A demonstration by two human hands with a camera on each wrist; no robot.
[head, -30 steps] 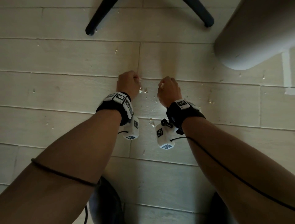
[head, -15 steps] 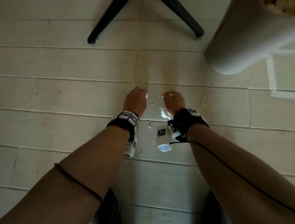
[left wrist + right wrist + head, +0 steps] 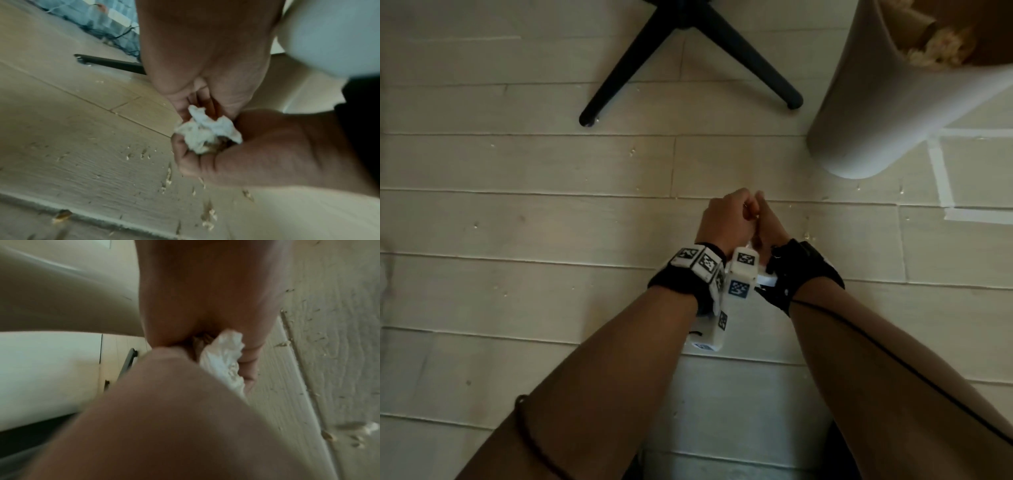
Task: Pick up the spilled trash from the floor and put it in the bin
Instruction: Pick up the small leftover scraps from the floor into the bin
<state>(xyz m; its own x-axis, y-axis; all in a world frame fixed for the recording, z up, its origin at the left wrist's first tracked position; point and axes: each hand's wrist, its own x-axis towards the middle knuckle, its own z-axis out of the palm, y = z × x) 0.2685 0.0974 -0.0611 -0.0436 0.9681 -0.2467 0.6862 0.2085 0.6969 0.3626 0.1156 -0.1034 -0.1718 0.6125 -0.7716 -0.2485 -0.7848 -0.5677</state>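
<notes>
Wrist views put us closest to the work: our left hand (image 3: 207,53) and right hand (image 3: 257,151) are pressed together, fingers curled around one crumpled white tissue (image 3: 205,134) with some brownish scraps bundled in it. From the right wrist the same wad (image 3: 224,363) shows squeezed between both palms, so each hand is closed on it.

Just below the hands, the floor (image 3: 86,162) carries many small crumbs (image 3: 208,217), which lie scattered along the plank seams. From the head view the joined hands, left (image 3: 722,222) and right (image 3: 768,228), hover over the middle planks, well clear of the near edge of the floor in view.

Farther off, toward the upper right corner, stands the grey bin (image 3: 887,99), its mouth already holding pale shredded trash (image 3: 935,51). A black chair base (image 3: 688,44) sits at the far edge, left of the bin.

We judge the step in hand to be carrying this load over. To do it well we should keep the palms sealed underneath, so that loose bits cannot sift out, travel level, and part the hands only once they are over the bin's mouth.
</notes>
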